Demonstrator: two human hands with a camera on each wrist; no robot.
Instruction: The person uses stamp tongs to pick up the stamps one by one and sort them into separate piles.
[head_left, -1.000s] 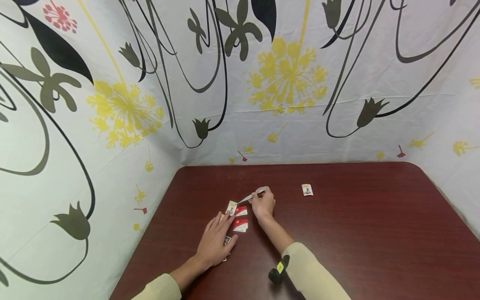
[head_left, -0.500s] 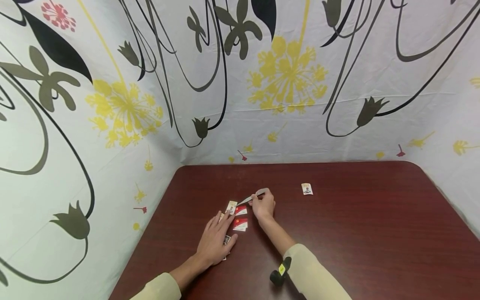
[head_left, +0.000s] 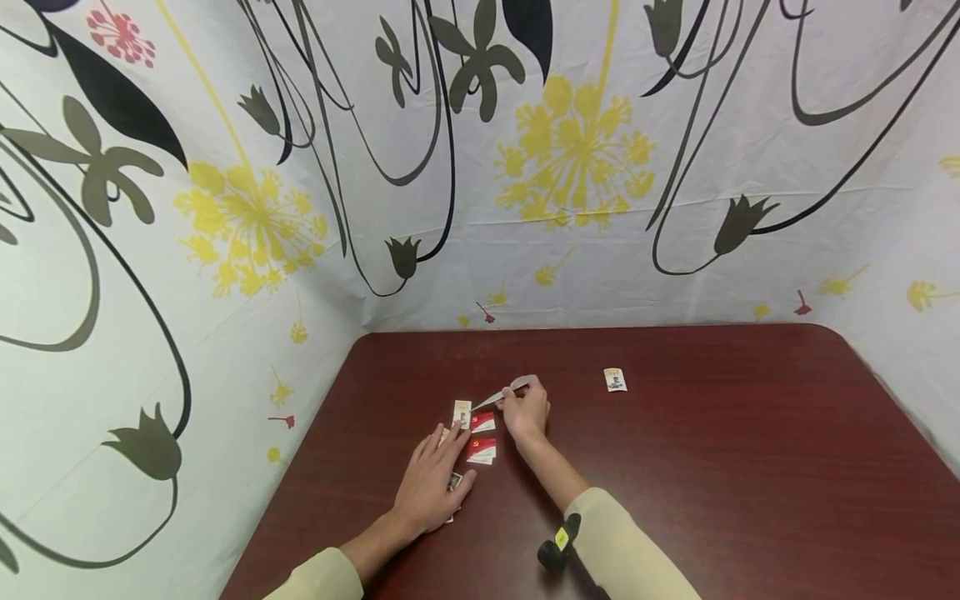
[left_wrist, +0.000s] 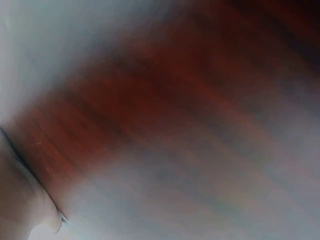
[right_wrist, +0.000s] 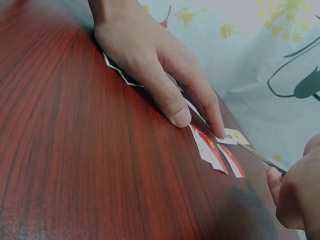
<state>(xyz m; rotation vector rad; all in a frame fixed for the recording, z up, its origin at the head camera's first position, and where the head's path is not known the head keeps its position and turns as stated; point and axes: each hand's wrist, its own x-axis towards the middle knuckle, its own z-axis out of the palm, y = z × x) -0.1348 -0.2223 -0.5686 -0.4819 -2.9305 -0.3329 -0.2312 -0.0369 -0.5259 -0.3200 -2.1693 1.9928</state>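
Note:
My left hand (head_left: 431,483) lies with its fingers extended over a row of small stamps, hiding most of them. Dark stamps with white borders (right_wrist: 131,80) peek out beneath it in the right wrist view. My right hand (head_left: 527,408) pinches silver tweezers (head_left: 491,398), whose tip meets the edge of a cream stamp (head_left: 462,412). That stamp lies just beyond my left fingertips; the right wrist view shows the index fingertip at its near edge. Beside it are a red-and-white stamp (head_left: 483,422) and, nearer me, overlapping red-and-white stamps (head_left: 481,450).
A single pale stamp (head_left: 615,380) lies apart, farther right on the dark red-brown table (head_left: 712,467). A flower-printed cloth (head_left: 585,275) hangs behind the table and along its left side. A black device (head_left: 557,546) is on my right sleeve. The left wrist view is mostly blurred.
The cream stamp has turned slightly and now stands straighter in line with the row. Both hands have stayed almost still.

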